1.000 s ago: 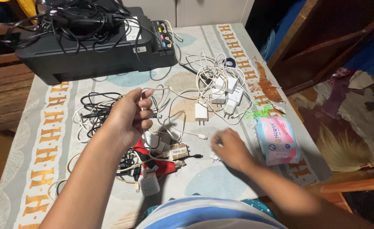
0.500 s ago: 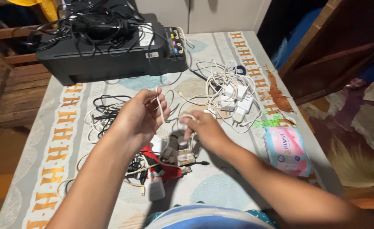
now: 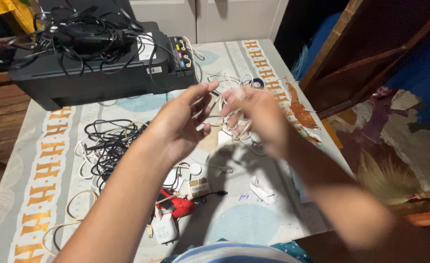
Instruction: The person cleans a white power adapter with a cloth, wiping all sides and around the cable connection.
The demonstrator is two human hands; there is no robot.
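Both hands are raised above the table, close together. My left hand (image 3: 181,124) has its fingers spread and pinches a thin white cable (image 3: 218,108) that runs across to my right hand (image 3: 256,117). The right hand is blurred with motion and grips the same cable, wound in loops. Below the hands lie white chargers, a red gadget (image 3: 178,205), a small brown box (image 3: 199,186) and a white plug (image 3: 164,228). A tangle of black and white cables (image 3: 108,143) lies left of my left arm.
A black printer (image 3: 98,68) with black cords piled on top stands at the table's back left. The patterned tablecloth (image 3: 44,175) covers the table. A white charger (image 3: 263,191) lies near the front. Wooden furniture (image 3: 371,53) stands to the right, a broom head (image 3: 388,178) beside it.
Both hands have risen from low over the table and moved toward the far side, taking the white cable with them. The right hand has looped more cable.
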